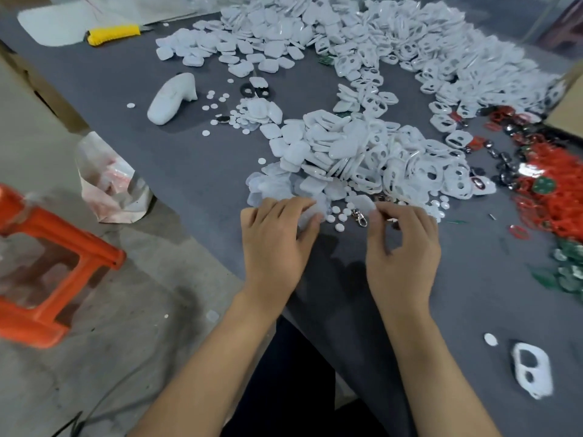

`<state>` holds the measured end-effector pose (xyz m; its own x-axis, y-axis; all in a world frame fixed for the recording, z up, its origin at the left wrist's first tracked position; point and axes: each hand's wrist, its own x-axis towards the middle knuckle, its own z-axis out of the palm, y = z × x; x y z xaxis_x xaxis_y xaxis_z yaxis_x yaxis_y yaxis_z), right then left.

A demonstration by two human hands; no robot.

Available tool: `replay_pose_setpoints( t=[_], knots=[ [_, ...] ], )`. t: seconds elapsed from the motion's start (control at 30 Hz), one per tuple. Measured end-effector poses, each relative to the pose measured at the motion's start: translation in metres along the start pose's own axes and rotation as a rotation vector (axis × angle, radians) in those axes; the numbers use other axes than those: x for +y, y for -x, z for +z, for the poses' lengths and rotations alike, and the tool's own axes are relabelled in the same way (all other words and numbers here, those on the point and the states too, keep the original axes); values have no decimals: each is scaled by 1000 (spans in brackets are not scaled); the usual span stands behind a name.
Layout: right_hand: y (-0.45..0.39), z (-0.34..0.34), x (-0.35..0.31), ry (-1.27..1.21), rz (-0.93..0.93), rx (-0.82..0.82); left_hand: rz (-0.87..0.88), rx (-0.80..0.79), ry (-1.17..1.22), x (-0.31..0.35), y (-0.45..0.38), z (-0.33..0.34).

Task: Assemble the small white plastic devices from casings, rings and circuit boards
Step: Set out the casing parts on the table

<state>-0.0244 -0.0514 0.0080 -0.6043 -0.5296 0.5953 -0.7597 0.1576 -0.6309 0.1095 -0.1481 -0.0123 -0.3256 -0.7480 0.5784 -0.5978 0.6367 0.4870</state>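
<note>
Your left hand (277,234) lies palm down at the near edge of the parts, its fingers bent over a thin translucent white piece (310,212), with the thumb against that piece's near edge. Your right hand (402,244) has its thumb and forefinger drawn together at the tips, and whether they pinch anything you cannot tell from this view. Between your two hands a small metal clasp (361,217) lies on the dark grey table (457,279), among loose white round discs (340,228). Just beyond your fingers sits a heap of white casings (325,146), solid shells to the left and open frames with holes to the right, and a larger spread of the same runs across the far side of the table. To your right lie red rings (555,203) mixed with dark shiny pieces, and nearer you green circuit boards (568,269). One white frame (533,370) lies alone near your right forearm. Far left on the table rests a yellow-handled knife (113,33), and an orange stool (53,263) stands on the floor.
</note>
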Motion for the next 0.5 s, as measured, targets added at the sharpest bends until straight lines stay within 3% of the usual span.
replay_pose_setpoints(
  t=[0.33, 0.4, 0.5],
  knots=[
    [39, -72, 22, 68, -6, 53, 167, -115, 67, 47, 3, 15],
    [44, -85, 28, 79, 14, 94, 175, -168, 230, 64, 6, 17],
    [54, -108, 40, 122, 28, 172, 72, -414, 519, 96, 21, 20]
  ],
)
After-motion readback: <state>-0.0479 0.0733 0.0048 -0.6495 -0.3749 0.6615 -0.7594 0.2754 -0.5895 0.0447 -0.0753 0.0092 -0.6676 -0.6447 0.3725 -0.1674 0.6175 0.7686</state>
